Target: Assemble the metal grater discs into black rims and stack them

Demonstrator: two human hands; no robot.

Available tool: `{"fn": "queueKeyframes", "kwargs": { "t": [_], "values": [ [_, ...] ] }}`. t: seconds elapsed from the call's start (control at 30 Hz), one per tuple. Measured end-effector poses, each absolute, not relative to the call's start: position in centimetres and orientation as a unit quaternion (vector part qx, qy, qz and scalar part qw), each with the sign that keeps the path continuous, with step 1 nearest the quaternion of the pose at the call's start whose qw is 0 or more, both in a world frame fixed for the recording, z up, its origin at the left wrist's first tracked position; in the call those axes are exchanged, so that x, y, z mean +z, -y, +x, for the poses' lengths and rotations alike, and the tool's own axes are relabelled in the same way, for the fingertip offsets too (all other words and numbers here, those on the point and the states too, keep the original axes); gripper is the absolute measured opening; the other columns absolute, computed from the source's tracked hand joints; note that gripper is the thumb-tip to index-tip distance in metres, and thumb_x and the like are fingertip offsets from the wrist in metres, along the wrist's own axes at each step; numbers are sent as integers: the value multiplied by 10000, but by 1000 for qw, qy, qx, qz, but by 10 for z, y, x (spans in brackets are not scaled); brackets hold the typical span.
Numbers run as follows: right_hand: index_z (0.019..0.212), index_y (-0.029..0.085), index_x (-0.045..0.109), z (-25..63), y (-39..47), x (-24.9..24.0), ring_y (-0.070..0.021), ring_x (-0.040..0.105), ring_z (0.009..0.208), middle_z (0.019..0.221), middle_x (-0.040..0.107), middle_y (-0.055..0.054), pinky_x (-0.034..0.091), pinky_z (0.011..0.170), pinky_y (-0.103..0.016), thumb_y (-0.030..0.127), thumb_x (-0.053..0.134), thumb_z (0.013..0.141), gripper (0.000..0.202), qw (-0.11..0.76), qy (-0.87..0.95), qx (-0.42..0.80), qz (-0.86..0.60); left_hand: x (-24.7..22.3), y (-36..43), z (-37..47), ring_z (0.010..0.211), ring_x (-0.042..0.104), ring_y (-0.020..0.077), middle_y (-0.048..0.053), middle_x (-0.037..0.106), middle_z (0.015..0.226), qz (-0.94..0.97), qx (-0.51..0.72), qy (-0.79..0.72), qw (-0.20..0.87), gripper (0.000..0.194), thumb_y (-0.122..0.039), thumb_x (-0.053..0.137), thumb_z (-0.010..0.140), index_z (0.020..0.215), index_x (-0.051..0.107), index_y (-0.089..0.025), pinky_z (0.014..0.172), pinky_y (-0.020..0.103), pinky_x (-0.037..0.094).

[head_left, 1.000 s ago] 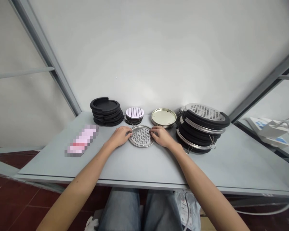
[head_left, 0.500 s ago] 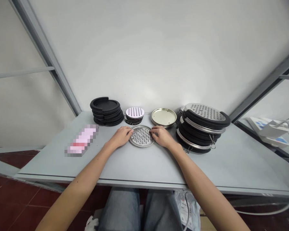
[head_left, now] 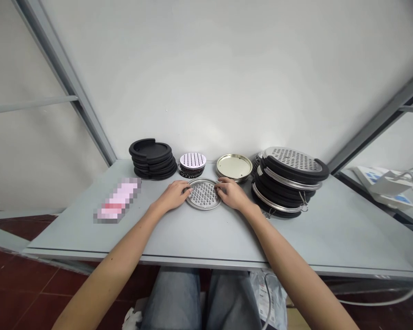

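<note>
On the tabletop in front of me lies a round metal grater disc [head_left: 203,195], its raised teeth facing up inside a shiny dish-like rim [head_left: 203,209]. My left hand [head_left: 174,195] grips its left edge, with curled fingertips reaching over the rim. From the opposite side my right hand [head_left: 232,192] pinches the right edge. Whether the toothed disc and the rim are one piece I cannot tell. Just behind are a stack of smaller discs with a white slotted one on top [head_left: 192,160] and a stack of pale gold round lids [head_left: 234,166].
Black ring-shaped holders [head_left: 153,158] are stacked at the back left. A taller stack of black rings and metal graters [head_left: 285,183], with wire clasps, stands at the right. A blurred pink item [head_left: 119,200] lies on the grey table [head_left: 206,243]. Metal frame posts [head_left: 72,87] flank the table.
The grater disc and both hands have shifted very slightly to the right. The grip on both edges looks the same.
</note>
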State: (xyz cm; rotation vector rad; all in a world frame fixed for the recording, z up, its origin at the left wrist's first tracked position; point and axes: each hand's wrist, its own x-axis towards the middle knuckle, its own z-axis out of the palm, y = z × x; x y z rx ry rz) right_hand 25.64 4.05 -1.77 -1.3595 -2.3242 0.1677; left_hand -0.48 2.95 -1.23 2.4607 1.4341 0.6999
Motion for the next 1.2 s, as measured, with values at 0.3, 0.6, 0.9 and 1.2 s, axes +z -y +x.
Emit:
{"fn": "queueKeyframes", "kwargs": {
  "t": [0.3,0.6,0.9,1.2],
  "values": [
    [1001,160,741,261,-45,-17,-252,605,1062,1150,662,-118,443,982,-378,166,471,855,308,249,837,90,-479,-4,-18,-4,1437,233,353,141,341,1528,824,142,-514,191,812,-678,556,791,1417,437,-176,1170,499,204],
    [1057,133,709,260,-45,-20,-253,595,1087,1163,656,-125,434,999,-377,150,493,827,316,263,833,98,-477,-9,-25,-13,1425,276,323,129,386,1504,827,179,-490,211,655,-493,572,855,1419,419,-196,1160,493,252],
    [950,148,747,258,-42,-16,-234,627,976,1044,687,-115,464,949,-375,119,491,807,295,269,844,110,-452,-18,-33,-12,1373,381,273,114,524,1385,829,214,-504,116,407,-154,407,882,1252,575,-133,1163,421,293],
    [959,174,762,258,-41,-17,-248,605,1063,1130,653,-116,450,986,-382,151,509,813,293,262,846,90,-455,-18,-31,-4,1421,257,341,151,440,1450,785,218,-563,139,489,-489,439,929,1254,562,-145,1152,504,239]
  ]
}}
